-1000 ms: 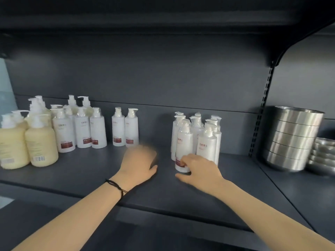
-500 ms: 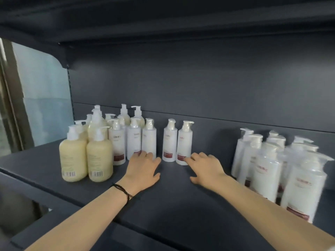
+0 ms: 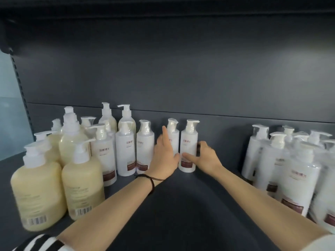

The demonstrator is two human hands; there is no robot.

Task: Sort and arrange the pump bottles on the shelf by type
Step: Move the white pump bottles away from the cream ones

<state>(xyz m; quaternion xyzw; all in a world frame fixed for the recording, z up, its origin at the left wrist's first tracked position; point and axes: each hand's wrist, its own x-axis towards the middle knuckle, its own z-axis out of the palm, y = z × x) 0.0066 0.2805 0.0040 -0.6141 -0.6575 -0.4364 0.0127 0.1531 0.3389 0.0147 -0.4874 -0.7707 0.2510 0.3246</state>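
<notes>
Pump bottles stand in three bunches on the dark shelf (image 3: 181, 214) I am looking down at. On my left I see big yellow bottles (image 3: 38, 194) at the front, with more yellow ones behind them. Next to those are slim white bottles (image 3: 126, 154) with dark red labels, packed close in rows. In the middle two slim white bottles stand side by side, a little apart from the rest. The left hand (image 3: 164, 160) is at the left one of the pair (image 3: 173, 136); it covers the lower part of that bottle, and one finger points up along the bottle's front. I cannot tell if this hand is really holding the bottle or only touching it. The right hand (image 3: 204, 158) is wrapped round the right one of the pair (image 3: 188, 145), low down near the red label, with the thumb across the front and the other fingers (image 3: 203, 144) curled behind. Both of these bottles stand up straight on the shelf. Far on my right is another bunch of bigger white bottles (image 3: 297, 178), wrapped in shiny plastic, well apart from the hands. I see a thin black band (image 3: 152, 183) on the left wrist and a striped sleeve (image 3: 39, 243) at the bottom corner.
</notes>
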